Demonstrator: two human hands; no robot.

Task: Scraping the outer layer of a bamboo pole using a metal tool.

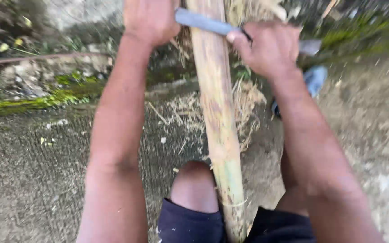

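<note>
Presently, L to R: left hand point(151, 20) clamped on blade point(203, 21) end; bamboo pole point(217, 112) upright betw. knees; right hand point(266, 47) fingers closed on blade's other end. Risk, imo: blade skids off the pole's round face toward knee point(194, 184).

Pole: a long pale bamboo pole point(217, 117) ran from bottom centre to top centre, between the knees.
Blade: a grey metal blade point(205, 22) lay across it at top.
Hands: left hand point(151, 18) and right hand point(269, 47) gripped its ends.
Ground: shavings point(248, 96) littered concrete ground point(32, 171).
</note>
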